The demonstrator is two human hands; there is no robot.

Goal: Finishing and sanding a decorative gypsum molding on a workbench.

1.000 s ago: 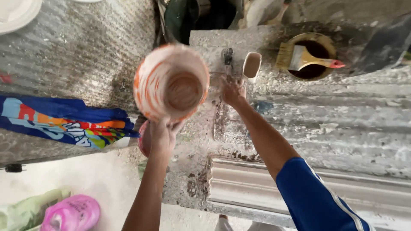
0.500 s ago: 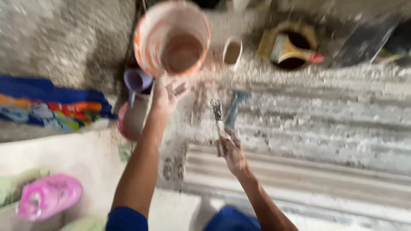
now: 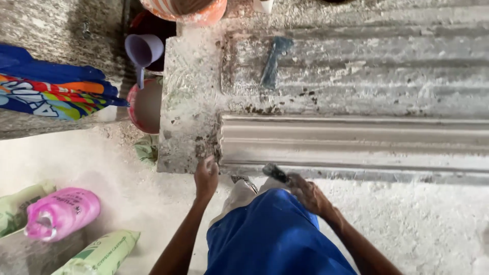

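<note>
My left hand (image 3: 206, 176) rests with curled fingers against the near edge of the plaster-crusted work slab (image 3: 189, 122), beside the end of a long white moulded cornice (image 3: 356, 138). My right hand (image 3: 305, 192) is closed on a small dark-handled tool (image 3: 275, 172) just below the cornice's front edge. I wear blue clothing (image 3: 270, 234) that fills the lower middle. A blue-handled tool (image 3: 274, 61) lies on the slab further back.
An orange-and-white bucket (image 3: 204, 12) sits at the top edge. A lilac scoop (image 3: 143, 51) hangs over a reddish bowl (image 3: 145, 106) on the left. Colourful cloth (image 3: 51, 91) lies far left. A pink bag (image 3: 61, 213) and green sacks (image 3: 102, 252) lie on the dusty floor.
The view has swung down and closer. My left hand left the bucket and dropped to the slab's near edge. My right hand drew back with the tool to the cornice's front.
</note>
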